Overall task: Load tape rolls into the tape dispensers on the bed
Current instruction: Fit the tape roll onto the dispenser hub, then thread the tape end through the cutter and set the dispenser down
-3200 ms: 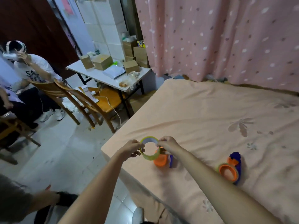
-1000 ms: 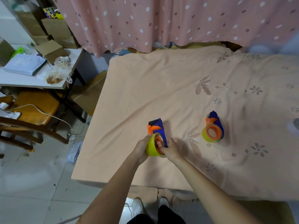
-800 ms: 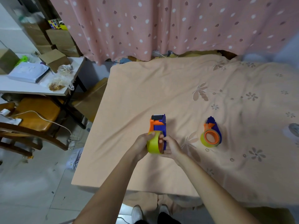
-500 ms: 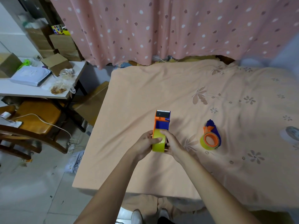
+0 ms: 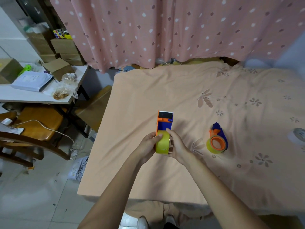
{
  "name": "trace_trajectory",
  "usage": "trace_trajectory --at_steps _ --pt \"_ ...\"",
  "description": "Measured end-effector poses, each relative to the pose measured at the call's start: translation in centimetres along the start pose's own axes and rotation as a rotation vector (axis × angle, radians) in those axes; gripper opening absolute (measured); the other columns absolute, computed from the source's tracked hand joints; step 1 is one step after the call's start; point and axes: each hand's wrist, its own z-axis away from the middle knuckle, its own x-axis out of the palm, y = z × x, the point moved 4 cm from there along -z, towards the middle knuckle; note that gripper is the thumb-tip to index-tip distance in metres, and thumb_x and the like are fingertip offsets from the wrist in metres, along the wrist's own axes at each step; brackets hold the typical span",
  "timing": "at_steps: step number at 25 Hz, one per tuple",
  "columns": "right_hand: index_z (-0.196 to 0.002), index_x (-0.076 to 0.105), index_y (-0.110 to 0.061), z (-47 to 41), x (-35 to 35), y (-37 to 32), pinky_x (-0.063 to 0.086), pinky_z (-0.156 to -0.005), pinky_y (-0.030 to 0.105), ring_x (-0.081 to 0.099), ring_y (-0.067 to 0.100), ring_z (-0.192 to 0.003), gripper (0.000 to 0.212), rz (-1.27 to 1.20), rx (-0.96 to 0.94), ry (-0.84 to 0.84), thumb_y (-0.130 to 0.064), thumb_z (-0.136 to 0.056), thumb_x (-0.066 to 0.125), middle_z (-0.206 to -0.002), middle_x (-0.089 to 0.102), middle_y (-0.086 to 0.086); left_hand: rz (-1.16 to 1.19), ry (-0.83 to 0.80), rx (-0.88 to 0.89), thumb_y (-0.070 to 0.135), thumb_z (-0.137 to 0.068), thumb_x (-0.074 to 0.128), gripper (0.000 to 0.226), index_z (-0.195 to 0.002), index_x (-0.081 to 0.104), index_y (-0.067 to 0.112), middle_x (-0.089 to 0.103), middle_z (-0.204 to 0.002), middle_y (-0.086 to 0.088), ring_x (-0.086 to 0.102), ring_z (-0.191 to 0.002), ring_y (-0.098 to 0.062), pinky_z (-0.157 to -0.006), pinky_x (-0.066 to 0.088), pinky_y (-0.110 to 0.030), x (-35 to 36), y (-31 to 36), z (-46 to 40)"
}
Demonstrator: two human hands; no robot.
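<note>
An orange and blue tape dispenser [image 5: 165, 120] is held upright above the peach bed [image 5: 189, 90], its cutter end pointing away from me. A yellow tape roll [image 5: 162, 143] sits in its near end. My left hand [image 5: 147, 147] grips the roll's left side, thumb on its rim. My right hand [image 5: 177, 146] holds the right side, a finger reaching onto the blue body. A second dispenser [image 5: 217, 140] with a yellow roll on its orange hub lies on the bed to the right.
A white tape roll [image 5: 297, 137] lies at the bed's right edge. Left of the bed stand a wooden chair [image 5: 33, 129] and a white table [image 5: 33, 96] with cardboard boxes and bags. A pink dotted curtain [image 5: 165, 30] hangs behind the bed.
Both hands have turned the dispenser from lying sideways to pointing straight away from me, with the roll now seated in it. The view has shifted slightly.
</note>
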Motion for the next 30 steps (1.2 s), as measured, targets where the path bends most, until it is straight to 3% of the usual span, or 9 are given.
trace_trajectory --at_steps 6,10,12,15,18,21,25,28,30 --pt "-0.108 0.068 -0.020 1.0 -0.3 -0.8 0.054 -0.092 0.043 0.064 0.023 -0.089 0.039 -0.053 0.003 -0.028 -0.044 -0.078 0.057 -0.091 0.065 0.008 0.010 -0.025 -0.012 0.011 -0.083 0.056 0.049 -0.130 0.050 -0.005 0.064 -0.116 -0.021 0.065 -0.098 -0.031 -0.079 0.057 -0.034 0.7 0.4 0.1" --pt "-0.119 0.064 -0.017 1.3 -0.6 -0.5 0.056 -0.084 0.040 0.064 0.026 -0.095 0.047 -0.094 0.019 -0.050 -0.039 -0.078 0.057 -0.104 0.064 0.010 -0.012 0.027 -0.018 0.020 -0.095 0.052 0.041 -0.126 0.050 -0.007 0.063 -0.114 -0.019 0.063 -0.097 -0.028 -0.081 0.053 -0.034 0.9 0.1 0.1" --pt "-0.118 0.062 -0.018 1.6 -0.5 -0.5 0.056 -0.081 0.038 0.063 0.025 -0.095 0.041 -0.087 0.007 -0.063 -0.036 -0.082 0.055 -0.106 0.063 0.010 -0.033 0.076 -0.023 0.028 -0.098 0.048 0.040 -0.123 0.052 -0.003 0.063 -0.112 -0.019 0.061 -0.097 -0.028 -0.084 0.049 -0.036 0.9 0.0 0.1" --pt "-0.115 0.062 -0.019 1.7 -0.6 -0.3 0.055 -0.086 0.041 0.062 0.026 -0.100 0.045 -0.077 -0.003 -0.079 -0.036 -0.073 0.059 -0.109 0.062 0.011 -0.063 0.118 -0.030 0.033 -0.099 0.047 0.041 -0.119 0.057 0.000 0.066 -0.107 -0.017 0.063 -0.094 -0.027 -0.085 0.049 -0.038 0.8 0.0 0.0" --pt "-0.117 0.061 -0.019 1.8 -0.7 -0.1 0.054 -0.088 0.043 0.061 0.027 -0.100 0.054 -0.051 -0.006 -0.094 -0.034 -0.065 0.061 -0.109 0.061 0.011 -0.070 0.126 -0.038 0.027 -0.099 0.047 0.035 -0.118 0.055 -0.002 0.063 -0.106 -0.020 0.061 -0.090 -0.027 -0.081 0.048 -0.038 0.8 0.0 0.0" --pt "-0.116 0.061 -0.022 2.2 -0.7 -0.3 0.057 -0.077 0.038 0.063 0.023 -0.097 0.049 -0.052 -0.024 -0.115 -0.034 -0.068 0.061 -0.106 0.063 0.009 -0.033 0.107 -0.047 0.018 -0.098 0.048 0.021 -0.109 0.054 0.001 0.065 -0.096 -0.017 0.065 -0.079 -0.024 -0.073 0.050 -0.035 1.1 0.3 0.3" --pt "-0.126 0.057 -0.024 2.8 -0.6 -0.1 0.058 -0.082 0.040 0.067 0.024 -0.102 0.052 -0.008 -0.087 -0.188 -0.035 -0.075 0.064 -0.120 0.063 0.010 -0.046 0.122 -0.035 0.023 -0.100 0.044 0.033 -0.111 0.061 -0.003 0.069 -0.094 -0.015 0.068 -0.078 -0.024 -0.071 0.055 -0.033 1.0 1.0 0.2" --pt "-0.134 0.048 -0.020 3.1 -0.8 0.4 0.057 -0.087 0.041 0.067 0.031 -0.107 0.063 0.036 -0.120 -0.227 -0.022 -0.073 0.065 -0.129 0.060 0.015 -0.109 0.176 -0.027 0.033 -0.099 0.044 0.037 -0.092 0.071 0.009 0.074 -0.082 -0.006 0.068 -0.074 -0.022 -0.071 0.051 -0.032 0.7 1.8 0.0" --pt "-0.135 0.046 -0.019 3.1 -0.9 0.5 0.057 -0.087 0.040 0.067 0.030 -0.111 0.067 0.044 -0.135 -0.210 -0.024 -0.072 0.068 -0.133 0.058 0.014 -0.169 0.243 -0.031 0.039 -0.097 0.047 0.037 -0.085 0.071 0.013 0.074 -0.076 -0.004 0.066 -0.073 -0.023 -0.073 0.048 -0.033 0.7 1.9 0.0"
